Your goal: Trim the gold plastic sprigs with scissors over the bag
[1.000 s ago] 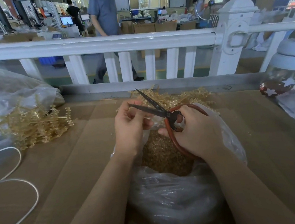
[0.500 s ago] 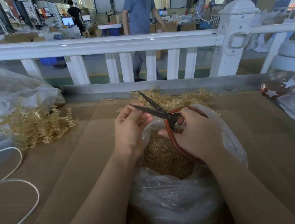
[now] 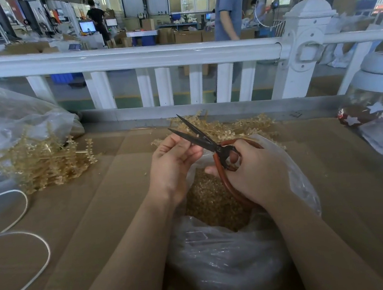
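Behind the rail a passer-by had walked on toward three o'clock, while both my hands had barely shifted. My right hand kept its grip clamped on the red handles of the scissors, blades apart and pointing to eleven o'clock. My left hand pinched what I judged a small gold sprig at the blades, hidden by my fingers. To cut cleanly I needed both hands centred over the bag, so trimmings fell inside. More sprigs waited at nine o'clock; open bench lay between.
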